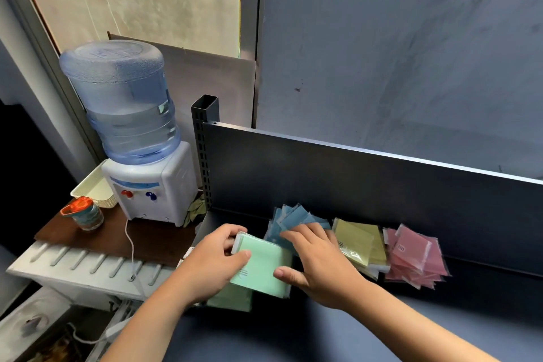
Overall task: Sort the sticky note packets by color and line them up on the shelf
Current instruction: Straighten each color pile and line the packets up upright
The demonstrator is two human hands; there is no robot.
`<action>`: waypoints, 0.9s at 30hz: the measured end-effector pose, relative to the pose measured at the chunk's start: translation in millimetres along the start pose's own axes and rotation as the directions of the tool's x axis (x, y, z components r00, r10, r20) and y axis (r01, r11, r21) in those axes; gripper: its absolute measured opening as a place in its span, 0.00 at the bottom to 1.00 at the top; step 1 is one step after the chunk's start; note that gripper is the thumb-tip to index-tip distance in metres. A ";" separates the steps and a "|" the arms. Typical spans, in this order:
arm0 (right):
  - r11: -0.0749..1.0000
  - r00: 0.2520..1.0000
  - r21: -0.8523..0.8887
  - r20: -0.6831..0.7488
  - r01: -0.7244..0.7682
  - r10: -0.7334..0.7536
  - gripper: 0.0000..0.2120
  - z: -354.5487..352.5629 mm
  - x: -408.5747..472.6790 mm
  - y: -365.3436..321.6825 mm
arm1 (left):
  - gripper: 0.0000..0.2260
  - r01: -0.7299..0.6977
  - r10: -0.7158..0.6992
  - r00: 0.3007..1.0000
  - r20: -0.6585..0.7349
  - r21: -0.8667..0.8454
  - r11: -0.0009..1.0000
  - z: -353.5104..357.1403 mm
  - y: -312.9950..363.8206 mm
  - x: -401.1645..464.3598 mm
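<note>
We hold a stack of green packets [260,266] between our two hands at the left end of the dark shelf [440,317]. Our left hand [210,258] grasps the stack's left edge, fingers curled over its far corner and thumb lying across the top. Our right hand [318,261] holds the right side, its thumb pressed at the near edge and its fingers spread over the far corner, reaching onto the blue packets [293,220] fanned out just behind. More green packets [232,300] lie under the stack at the shelf's front left. To the right of the blue ones sit the yellow packets [360,244], then the pink packets [414,256], loosely piled in a row along the shelf's back panel. Left of the shelf, a water dispenser [147,179] stands on a brown board [117,238], with a glass jar [86,214] near it.
</note>
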State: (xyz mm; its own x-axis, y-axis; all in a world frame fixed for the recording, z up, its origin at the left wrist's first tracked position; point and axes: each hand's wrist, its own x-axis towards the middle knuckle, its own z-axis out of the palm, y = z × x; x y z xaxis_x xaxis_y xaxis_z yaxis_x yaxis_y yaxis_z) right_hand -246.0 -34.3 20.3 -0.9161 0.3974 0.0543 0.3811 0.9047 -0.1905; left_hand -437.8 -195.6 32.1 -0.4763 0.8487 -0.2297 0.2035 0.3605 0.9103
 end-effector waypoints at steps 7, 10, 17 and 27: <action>0.995 0.996 0.098 -0.088 -0.022 0.030 0.34 -2.0 6.8 1.1 | 0.14 -0.024 0.024 1.000 -0.001 -0.085 0.996 -32.3 2.2 13.0; 0.997 0.986 0.066 -0.158 -0.038 0.048 0.29 -4.1 16.9 -1.0 | 0.14 -0.036 0.033 0.999 -0.036 -0.085 0.996 -45.0 -2.5 29.4; 1.000 0.981 -0.011 -0.192 -0.004 0.001 0.20 -5.8 52.6 -18.5 | 0.15 -0.064 0.090 0.978 -0.187 0.139 0.988 -45.0 -25.2 80.8; 0.962 0.966 -0.245 0.254 0.120 -0.056 0.33 17.7 69.8 -77.1 | 0.35 -0.009 0.062 0.954 -0.293 0.180 0.984 -38.7 -46.1 91.5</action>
State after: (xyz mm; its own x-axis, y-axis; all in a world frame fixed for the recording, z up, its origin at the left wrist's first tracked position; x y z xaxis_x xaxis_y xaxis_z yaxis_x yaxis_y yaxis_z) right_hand -341.5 -79.0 21.4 -0.9376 0.2940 -0.1858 0.2872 0.9558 0.0630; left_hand -523.9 -149.6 -17.5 -0.6923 0.7189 -0.0621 0.3579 0.4168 0.8356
